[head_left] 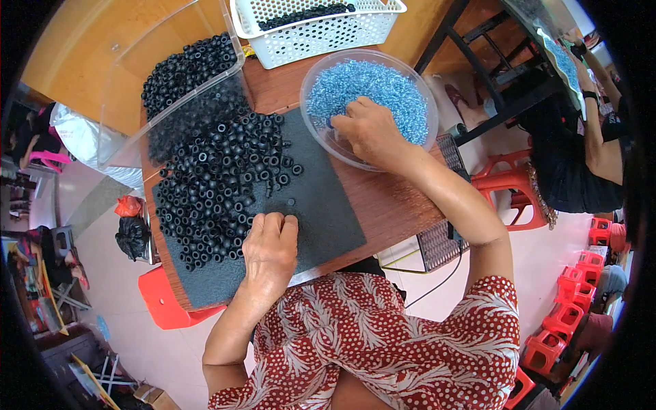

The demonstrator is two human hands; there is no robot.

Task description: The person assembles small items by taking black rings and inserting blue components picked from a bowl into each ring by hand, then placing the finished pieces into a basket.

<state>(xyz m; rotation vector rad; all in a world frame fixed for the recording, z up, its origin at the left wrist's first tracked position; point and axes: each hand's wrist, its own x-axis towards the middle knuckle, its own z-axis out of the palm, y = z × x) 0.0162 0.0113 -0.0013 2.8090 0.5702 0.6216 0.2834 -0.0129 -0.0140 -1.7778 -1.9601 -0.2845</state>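
Observation:
Black ring-shaped pieces (205, 184) lie heaped across a dark grey mat (328, 212) on the wooden table. At the heap's near right edge, my left hand (271, 247) rests with its fingers curled down against the mat; whatever they hold is hidden. A round clear tub (429, 89) of small light-blue translucent pieces (376, 78) stands at the mat's far right. Over its left side reaches my right hand (369, 130), fingers bent and pressed together. A dark blue bit shows at those fingertips, too small to name.
A clear plastic bin (123, 147) lies tipped at the far left, black pieces spilling from it. Behind stands a white perforated basket (321, 37) with more black pieces. To the right are a red stool (509, 184), a black metal frame (471, 51) and another person's arm (594, 130).

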